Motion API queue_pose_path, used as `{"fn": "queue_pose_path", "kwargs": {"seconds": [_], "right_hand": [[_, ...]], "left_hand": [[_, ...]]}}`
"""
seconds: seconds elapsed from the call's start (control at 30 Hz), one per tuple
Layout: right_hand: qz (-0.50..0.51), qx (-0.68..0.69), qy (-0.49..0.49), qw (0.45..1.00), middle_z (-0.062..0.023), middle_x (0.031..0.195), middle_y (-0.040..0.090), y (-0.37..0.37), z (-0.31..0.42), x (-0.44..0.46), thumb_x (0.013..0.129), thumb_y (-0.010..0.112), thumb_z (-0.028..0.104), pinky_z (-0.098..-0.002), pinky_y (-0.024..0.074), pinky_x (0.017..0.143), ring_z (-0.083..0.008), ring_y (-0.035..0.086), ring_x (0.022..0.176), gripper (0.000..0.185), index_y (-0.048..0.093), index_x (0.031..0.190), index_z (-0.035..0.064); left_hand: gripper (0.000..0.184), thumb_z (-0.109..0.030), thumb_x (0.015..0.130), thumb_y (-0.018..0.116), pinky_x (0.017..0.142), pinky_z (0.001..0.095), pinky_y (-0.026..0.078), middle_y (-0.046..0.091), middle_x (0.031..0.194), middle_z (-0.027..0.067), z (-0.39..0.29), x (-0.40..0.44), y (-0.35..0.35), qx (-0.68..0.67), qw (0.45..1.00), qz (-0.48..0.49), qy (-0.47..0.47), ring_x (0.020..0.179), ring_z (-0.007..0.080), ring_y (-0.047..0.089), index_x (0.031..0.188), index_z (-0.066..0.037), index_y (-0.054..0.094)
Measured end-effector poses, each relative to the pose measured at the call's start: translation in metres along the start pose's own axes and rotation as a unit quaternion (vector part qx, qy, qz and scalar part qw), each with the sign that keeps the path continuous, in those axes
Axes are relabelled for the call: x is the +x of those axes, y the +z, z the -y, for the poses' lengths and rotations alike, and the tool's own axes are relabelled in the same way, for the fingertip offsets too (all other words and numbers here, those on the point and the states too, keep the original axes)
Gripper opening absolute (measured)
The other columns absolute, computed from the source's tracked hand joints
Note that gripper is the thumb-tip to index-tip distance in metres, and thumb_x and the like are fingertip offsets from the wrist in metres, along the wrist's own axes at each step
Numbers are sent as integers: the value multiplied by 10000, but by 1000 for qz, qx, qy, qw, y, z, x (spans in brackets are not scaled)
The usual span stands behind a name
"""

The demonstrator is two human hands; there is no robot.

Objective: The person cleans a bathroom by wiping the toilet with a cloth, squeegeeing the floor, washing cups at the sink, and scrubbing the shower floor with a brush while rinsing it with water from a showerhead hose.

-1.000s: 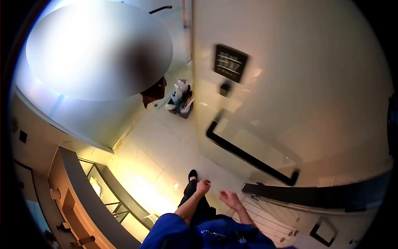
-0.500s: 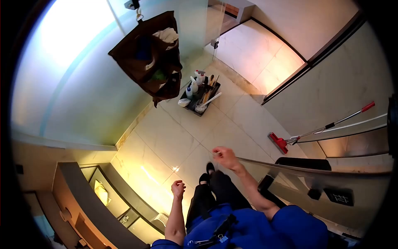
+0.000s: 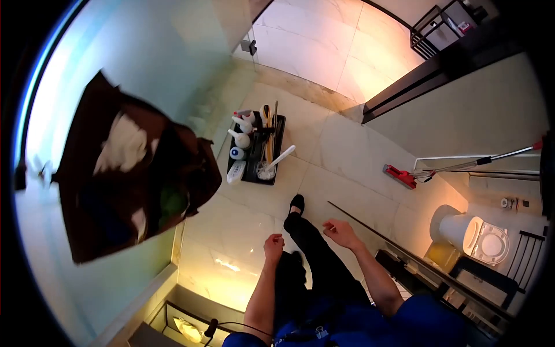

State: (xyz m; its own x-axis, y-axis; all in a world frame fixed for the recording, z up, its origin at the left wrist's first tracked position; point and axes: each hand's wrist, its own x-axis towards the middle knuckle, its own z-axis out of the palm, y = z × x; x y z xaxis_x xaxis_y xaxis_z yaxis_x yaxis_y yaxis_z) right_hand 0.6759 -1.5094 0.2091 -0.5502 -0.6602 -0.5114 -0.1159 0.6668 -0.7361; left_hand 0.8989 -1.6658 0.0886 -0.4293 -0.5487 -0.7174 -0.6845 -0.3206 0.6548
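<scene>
Tray (image 3: 252, 166) holds bottles (image 3: 241, 139), bag (image 3: 74, 222) holds cloth (image 3: 125, 142) — left hand (image 3: 274, 247), right hand (image 3: 342, 233) both with fingers released.

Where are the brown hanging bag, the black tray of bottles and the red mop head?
Brown hanging bag (image 3: 72, 214): head view, its fabric near the lower left.
Black tray (image 3: 263, 182): head view, its lower rim.
Red mop head (image 3: 402, 176): head view, its upper side.

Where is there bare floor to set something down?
Bare tile lies between the black caddy and the red mop head, and between the caddy and the forward shoe. The caddy is crowded with bottles and long-handled tools; room looks tighter around the right hand, by the door's edge.
</scene>
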Motion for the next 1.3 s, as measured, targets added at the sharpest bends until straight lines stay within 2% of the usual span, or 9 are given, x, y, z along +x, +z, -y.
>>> {"fn": "queue_pose_path", "kwargs": {"seconds": [0.43, 0.53, 0.7, 0.87, 0.97, 1.07, 1.17, 1.2, 1.3], "right_hand": [[-152, 140, 38, 978, -89, 787, 672, 67, -93, 528, 749, 614, 118, -298, 495, 667, -179, 641, 751, 181, 639, 903, 26], [-122, 94, 63, 986, -112, 825, 677, 81, -124, 565, 727, 593, 84, -323, 501, 703, -223, 651, 796, 233, 636, 948, 28], [-80, 276, 147, 947, -146, 841, 666, 101, -143, 578, 677, 576, 70, -368, 500, 719, -296, 642, 793, 338, 610, 1011, 37], [-118, -44, -13, 992, -206, 909, 622, 102, -153, 612, 640, 561, 47, -374, 500, 690, -341, 622, 754, 346, 627, 979, 51], [-54, 203, 14, 978, -152, 915, 646, 96, -161, 616, 639, 559, 8, -346, 493, 709, -287, 624, 787, 268, 665, 879, 57], [49, 371, -15, 927, -77, 823, 657, 83, -133, 598, 690, 582, 10, -323, 482, 701, -233, 620, 758, 204, 669, 867, 61], [-11, 125, -204, 971, -134, 829, 647, 104, -141, 612, 710, 619, 76, -325, 470, 716, -253, 612, 788, 154, 641, 854, 26], [-54, 164, -35, 984, -158, 849, 637, 100, -123, 609, 707, 664, 137, -354, 467, 706, -290, 606, 793, 196, 595, 837, 7], [-211, 118, -43, 969, -176, 875, 626, 118, -145, 633, 701, 713, 239, -387, 459, 699, -348, 592, 760, 352, 514, 874, 6]], "left_hand": [[234, -164, 718, 652, 870, 429, 415, 531, 1049, 202, -188, 457, 29, 372, 778, -152, 484, 983, 373, 492, 916, -50, 603], [255, -140, 701, 629, 842, 432, 450, 462, 1182, 227, -204, 481, 43, 583, 767, 29, 266, 964, 399, 532, 947, -75, 604], [280, -63, 683, 602, 735, 467, 503, 299, 1322, 303, -181, 489, 33, 473, 841, 89, 248, 834, 442, 605, 961, -87, 590], [273, -15, 699, 599, 698, 443, 516, 417, 1199, 283, -157, 460, 42, 420, 878, 75, 218, 745, 439, 598, 970, -29, 567], [718, 14, 706, 574, 720, 467, 500, 468, 1123, 310, -150, 457, 39, 350, 892, 21, 285, 789, 447, 592, 1356, -108, 293], [1033, -21, 697, 639, 564, 412, 519, 603, 827, 236, -154, 487, 25, 154, 978, 142, -19, 594, 336, 618, 1435, -145, -73], [825, -24, 685, 660, 389, 321, 440, 566, 599, 104, -174, 516, 19, 22, 973, 175, -149, 437, 184, 544, 1364, -53, 193], [580, -28, 716, 665, 407, 295, 417, 585, 652, 88, -171, 519, 18, 55, 966, 202, -149, 461, 180, 548, 1212, -70, 365], [465, -1, 711, 618, 359, 284, 384, 577, 641, 89, -142, 506, 32, 44, 992, 106, -57, 418, 174, 542, 1135, -60, 435]]}}
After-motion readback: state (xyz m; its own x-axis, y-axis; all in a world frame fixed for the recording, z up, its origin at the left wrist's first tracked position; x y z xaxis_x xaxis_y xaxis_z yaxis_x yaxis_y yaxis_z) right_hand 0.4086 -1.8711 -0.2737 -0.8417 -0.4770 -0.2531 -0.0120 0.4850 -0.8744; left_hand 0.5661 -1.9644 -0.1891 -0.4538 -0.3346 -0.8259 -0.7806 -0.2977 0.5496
